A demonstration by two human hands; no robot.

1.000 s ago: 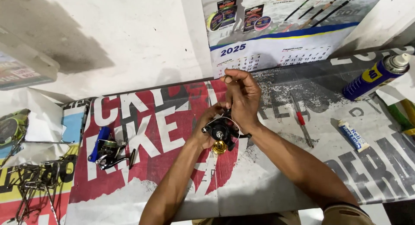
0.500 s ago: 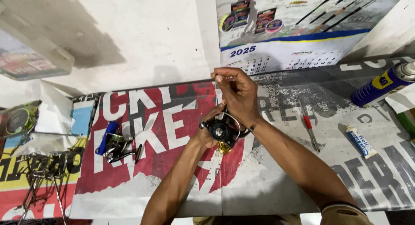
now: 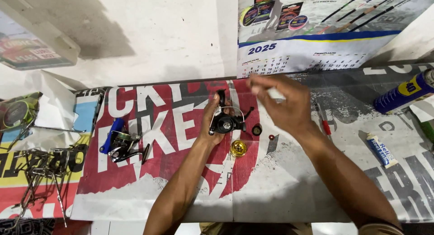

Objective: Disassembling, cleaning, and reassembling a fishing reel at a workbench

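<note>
Reel (image 3: pixel 227 122) sits gripped in left hand (image 3: pixel 212 119); right hand (image 3: pixel 282 106) lifted just beside.

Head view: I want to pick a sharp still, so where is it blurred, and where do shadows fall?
Head view: the right hand is motion-smeared at the fingers; the left hand and its black fishing reel look sharper; a dark shadow lies on the wall beside the plastic box.

Black spinning reel body (image 3: pixel 227 122), held upright off the printed mat near the middle, bail wire arcing over its top. Gold spool (image 3: pixel 238 148) (removed, lying flat) just nearer, small black knob (image 3: pixel 257 129) immediately right.
</note>
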